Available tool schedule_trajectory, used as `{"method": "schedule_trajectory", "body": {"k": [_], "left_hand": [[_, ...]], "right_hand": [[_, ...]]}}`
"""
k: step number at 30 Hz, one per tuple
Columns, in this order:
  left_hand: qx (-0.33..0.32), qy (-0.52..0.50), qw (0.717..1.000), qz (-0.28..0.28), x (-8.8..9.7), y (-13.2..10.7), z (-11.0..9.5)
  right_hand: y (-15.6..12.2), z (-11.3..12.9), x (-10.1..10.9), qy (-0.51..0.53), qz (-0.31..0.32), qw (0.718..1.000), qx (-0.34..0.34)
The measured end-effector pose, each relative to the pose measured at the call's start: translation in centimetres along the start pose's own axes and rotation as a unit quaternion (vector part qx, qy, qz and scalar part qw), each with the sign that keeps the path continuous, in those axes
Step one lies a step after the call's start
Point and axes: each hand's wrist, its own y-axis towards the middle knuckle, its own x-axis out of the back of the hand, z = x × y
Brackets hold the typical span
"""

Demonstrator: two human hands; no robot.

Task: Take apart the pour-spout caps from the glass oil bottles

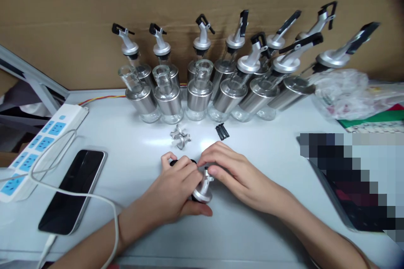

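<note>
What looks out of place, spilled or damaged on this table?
Nothing looks spilled or broken. Three front bottles stand with open necks, while the other bottles carry pourer tops. A loose metal part and black pieces lie before them. The left hand holds a metal pourer; the right hand touches it.

**Both hands on one pourer spout**

Left hand (172,191) grips a silver pourer spout (203,189); right hand (235,174) pinches its top. Loose spouts (180,136) and black clips (222,131) lie near on the white surface (252,235), before a row of glass bottles (198,92).
</note>
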Motion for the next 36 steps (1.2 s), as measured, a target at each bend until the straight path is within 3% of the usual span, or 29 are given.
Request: {"method": "schedule_trajectory", "body": {"k": [3, 11, 23, 27, 33, 36], "left_hand": [[0.001, 0.012, 1.0, 0.0, 0.08, -0.04, -0.04], [0.052, 0.023, 0.996, -0.071, 0.09, -0.37, -0.11], [0.041, 0.054, 0.995, -0.073, 0.16, -0.42, -0.53], [0.014, 0.075, 0.991, -0.112, 0.09, -0.79, -0.41], [0.07, -0.037, 0.987, -0.142, 0.08, -0.54, 0.03], [0.042, -0.069, 0.986, -0.145, 0.12, -0.22, 0.0]], "right_hand": [[0.02, 0.1, 0.08, 0.02, 0.012, 1.0, -0.012], [0.0, 0.03, 0.07, 0.005, -0.01, 1.0, -0.021], [0.04, 0.04, 0.09, -0.032, -0.023, 0.999, -0.029], [0.08, -0.14, -0.12, -0.033, -0.033, 0.998, -0.032], [-0.19, -0.22, 0.06, -0.006, -0.094, 0.995, -0.023], [-0.31, -0.26, 0.14, -0.002, -0.107, 0.994, -0.022]]}}
